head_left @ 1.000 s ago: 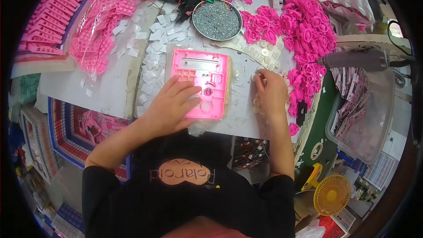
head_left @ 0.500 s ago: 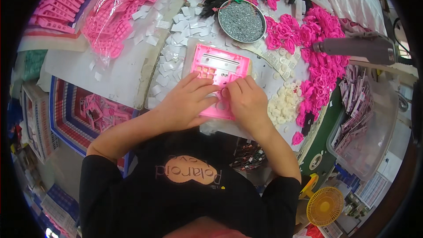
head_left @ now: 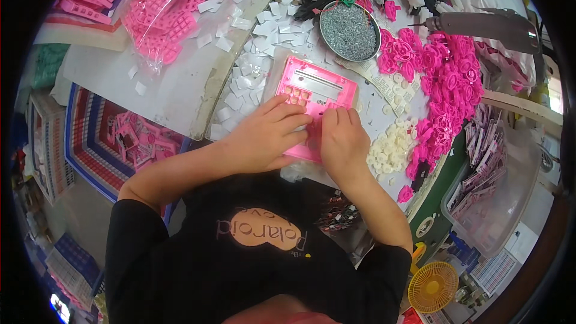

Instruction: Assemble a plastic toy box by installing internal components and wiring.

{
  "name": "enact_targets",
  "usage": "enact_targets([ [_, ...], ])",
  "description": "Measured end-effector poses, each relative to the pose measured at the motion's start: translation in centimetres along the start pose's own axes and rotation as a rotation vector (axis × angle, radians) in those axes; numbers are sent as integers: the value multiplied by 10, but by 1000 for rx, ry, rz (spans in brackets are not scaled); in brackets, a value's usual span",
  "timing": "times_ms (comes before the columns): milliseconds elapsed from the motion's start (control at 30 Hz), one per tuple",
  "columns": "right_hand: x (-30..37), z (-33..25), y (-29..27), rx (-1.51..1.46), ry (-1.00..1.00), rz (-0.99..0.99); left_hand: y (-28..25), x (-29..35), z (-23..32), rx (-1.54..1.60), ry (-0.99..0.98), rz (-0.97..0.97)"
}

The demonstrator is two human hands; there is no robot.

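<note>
Both hands press flat on the pink calculator shell (head_left: 312, 99) at the table's near edge: left hand (head_left: 264, 138) spread over its lower left, right hand (head_left: 343, 144) beside it, fingers together on the casing. White round buttons (head_left: 393, 147) lie just right. Farther off, a round tin of grey screws (head_left: 350, 24); far left, a clear bag of pink parts (head_left: 174, 6).

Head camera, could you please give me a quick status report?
Left hand and right hand both pressed flat on pink calculator shell. Shell lies on bench. White buttons beside right hand; nothing blocking.
</note>
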State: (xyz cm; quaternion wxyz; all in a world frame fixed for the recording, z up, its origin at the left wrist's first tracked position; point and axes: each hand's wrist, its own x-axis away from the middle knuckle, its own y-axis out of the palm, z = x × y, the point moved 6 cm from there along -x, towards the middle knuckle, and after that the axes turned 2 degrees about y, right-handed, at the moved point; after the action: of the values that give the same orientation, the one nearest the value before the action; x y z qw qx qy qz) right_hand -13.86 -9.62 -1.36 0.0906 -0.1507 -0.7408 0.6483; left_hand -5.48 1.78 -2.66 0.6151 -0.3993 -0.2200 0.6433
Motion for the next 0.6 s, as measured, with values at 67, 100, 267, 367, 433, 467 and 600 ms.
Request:
enact_targets([
  [67, -2, 1, 3, 30, 3, -6, 0, 0, 1, 4, 1, -3],
  [100, -2, 3, 4, 48, 6, -10, -1, -2, 1, 7, 4, -3],
  [267, -1, 31, -28, -325, 165, 122, -30, -26, -16, 165, -15, 166],
  [367, 15, 85, -83, -453, 143, 662, -56, -76, -61, -20, -185, 270],
  [433, 33, 136, -128, -429, 53, 1256, -53, -136, -90, -350, -131, 276],
  [467, 30, 162, -144, -479, 100, 1336, -41, -152, -104, -445, -146, 231],
  [600, -5, 213, -165, -1200, 178, 1025, -1, -185, -122, -577, -178, -173],
])
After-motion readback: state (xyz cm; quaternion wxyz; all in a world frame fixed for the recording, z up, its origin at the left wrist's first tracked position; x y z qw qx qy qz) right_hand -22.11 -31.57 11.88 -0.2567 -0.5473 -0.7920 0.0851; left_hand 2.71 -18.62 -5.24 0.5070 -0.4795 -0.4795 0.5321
